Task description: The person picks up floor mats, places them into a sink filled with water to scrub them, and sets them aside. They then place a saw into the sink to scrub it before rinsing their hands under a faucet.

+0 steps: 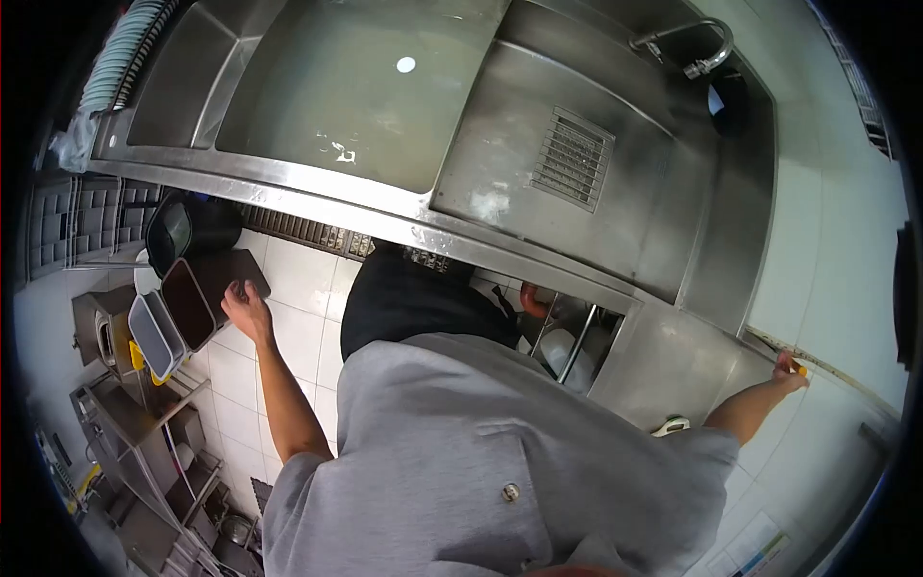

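My left hand [247, 310] hangs in the air at the left, over the tiled floor and beside a dark brown tray [188, 304]. Its fingers are loosely bent and apart, with nothing in them. At the far right, past the end of the steel counter [673, 361], my right hand [790, 372] is closed around a small yellow-orange object [800, 369], close to the white wall. Most of that object is hidden by the fingers.
A steel sink [356, 115] of cloudy water lies ahead, beside a basin with a metal grate [573, 159] and a curved faucet [716, 53]. Stacked plates [120, 62] stand at the top left. Bins and steel shelves [135, 438] line the left side.
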{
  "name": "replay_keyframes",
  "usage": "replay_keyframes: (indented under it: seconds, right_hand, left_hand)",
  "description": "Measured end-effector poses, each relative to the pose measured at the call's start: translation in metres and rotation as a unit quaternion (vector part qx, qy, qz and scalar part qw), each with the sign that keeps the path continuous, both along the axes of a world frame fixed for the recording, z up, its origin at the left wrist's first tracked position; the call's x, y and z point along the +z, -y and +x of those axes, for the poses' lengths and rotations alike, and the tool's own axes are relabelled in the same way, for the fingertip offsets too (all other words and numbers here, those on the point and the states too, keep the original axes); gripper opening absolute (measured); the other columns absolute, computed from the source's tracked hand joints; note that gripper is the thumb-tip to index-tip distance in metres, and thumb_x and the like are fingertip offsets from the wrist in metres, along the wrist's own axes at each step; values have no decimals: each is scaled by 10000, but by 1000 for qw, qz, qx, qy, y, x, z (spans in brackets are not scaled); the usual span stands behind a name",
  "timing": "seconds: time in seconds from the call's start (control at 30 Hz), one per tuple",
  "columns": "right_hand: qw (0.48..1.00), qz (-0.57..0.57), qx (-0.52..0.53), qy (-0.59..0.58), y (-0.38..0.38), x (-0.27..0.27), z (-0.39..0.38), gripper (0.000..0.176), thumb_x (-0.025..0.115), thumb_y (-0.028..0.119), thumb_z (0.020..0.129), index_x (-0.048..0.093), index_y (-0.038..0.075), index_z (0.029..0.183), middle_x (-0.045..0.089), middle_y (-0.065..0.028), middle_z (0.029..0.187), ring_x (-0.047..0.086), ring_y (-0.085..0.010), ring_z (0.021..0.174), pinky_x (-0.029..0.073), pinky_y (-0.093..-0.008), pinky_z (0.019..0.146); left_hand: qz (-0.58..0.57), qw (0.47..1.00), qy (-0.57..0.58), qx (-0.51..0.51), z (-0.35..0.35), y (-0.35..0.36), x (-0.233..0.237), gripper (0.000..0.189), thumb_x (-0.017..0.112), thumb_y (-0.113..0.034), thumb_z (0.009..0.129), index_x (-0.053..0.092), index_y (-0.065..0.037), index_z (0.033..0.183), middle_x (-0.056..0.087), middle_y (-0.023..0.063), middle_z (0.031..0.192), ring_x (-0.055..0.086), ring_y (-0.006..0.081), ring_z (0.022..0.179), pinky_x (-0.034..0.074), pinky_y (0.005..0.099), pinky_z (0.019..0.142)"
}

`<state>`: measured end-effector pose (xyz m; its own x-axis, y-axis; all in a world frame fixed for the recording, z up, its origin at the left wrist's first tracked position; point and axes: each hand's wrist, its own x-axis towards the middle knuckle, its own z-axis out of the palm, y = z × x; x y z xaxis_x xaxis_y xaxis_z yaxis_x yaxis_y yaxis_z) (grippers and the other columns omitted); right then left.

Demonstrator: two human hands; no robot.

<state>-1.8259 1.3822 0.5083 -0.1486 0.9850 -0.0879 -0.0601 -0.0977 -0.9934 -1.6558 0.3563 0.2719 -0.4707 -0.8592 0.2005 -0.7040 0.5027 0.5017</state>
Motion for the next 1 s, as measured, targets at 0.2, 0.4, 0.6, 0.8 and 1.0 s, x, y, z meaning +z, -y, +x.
replay_keyframes:
  seconds: [0.2, 0.4, 0.6, 0.8, 1.0]
  right_hand:
    - [942, 217, -244, 73, 192, -96, -19, 313, 483, 185, 866, 501, -14, 1106, 572, -172, 1014, 559, -256, 893, 476, -395, 757]
    - [661, 494, 558, 93, 573, -101, -142, 315, 606, 153, 813, 572, 75, 1117, 561, -89, 1022, 563, -164, 907, 464, -296, 805]
    - [375, 547, 670, 334, 790, -220, -303, 294, 509, 105, 814, 588, 66, 1095, 562, -192, 1087, 537, -353, 1043, 445, -435, 872]
    - [157, 584, 593, 532, 798, -361, -365, 262, 449, 108, 838, 618, 50, 1031, 579, -147, 1102, 559, -322, 1040, 468, -403, 866]
    - [142, 545, 637, 527, 786, -340, -359, 265, 466, 121, 822, 609, 66, 1038, 603, -143, 1036, 577, -314, 990, 476, -394, 818]
  left_hand:
    - [51, 997, 2, 60, 32, 1, -34, 355, 584, -234, 839, 548, 43, 1057, 533, 203, 997, 573, 297, 852, 464, 349, 765]
    - [194, 957, 76, 201, 45, 26, -73, 361, 575, -245, 811, 576, 60, 1004, 606, 217, 1002, 578, 312, 928, 441, 374, 822]
    - [212, 963, 125, 111, 48, 87, -103, 321, 592, -218, 812, 575, 45, 995, 594, 188, 917, 566, 293, 837, 446, 371, 746]
    - [194, 974, 94, 70, 85, 112, -66, 280, 587, -184, 833, 557, 34, 1006, 505, 119, 811, 502, 240, 721, 432, 352, 680]
    - [281, 916, 212, 195, 160, 145, -116, 301, 609, -262, 814, 566, -1, 958, 592, 157, 858, 549, 278, 801, 436, 390, 725]
